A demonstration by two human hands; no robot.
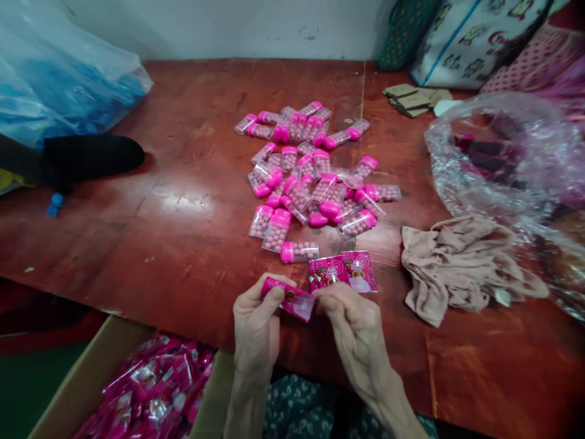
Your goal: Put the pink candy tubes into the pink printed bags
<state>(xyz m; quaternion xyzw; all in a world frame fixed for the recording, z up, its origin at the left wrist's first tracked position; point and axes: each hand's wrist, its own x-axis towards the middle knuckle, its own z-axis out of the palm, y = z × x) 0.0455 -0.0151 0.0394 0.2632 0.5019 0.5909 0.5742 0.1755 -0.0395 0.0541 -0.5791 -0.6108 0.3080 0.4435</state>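
Both sets of fingers pinch one pink sachet (292,300) at the tabletop's (183,231) near edge: left hand (256,318) clamps one end, right hand (354,323) the other, apparently to steady it. Flat labels (343,271) lie just beyond the sachet, the capsule pile (311,177) farther beyond. I note a carton (150,384) of sachets below-left, a cloth (461,268) right.

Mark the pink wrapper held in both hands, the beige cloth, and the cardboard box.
pink wrapper (292,301), head view, middle of the packet.
beige cloth (457,265), head view, crumpled middle.
cardboard box (82,381), head view, left wall.
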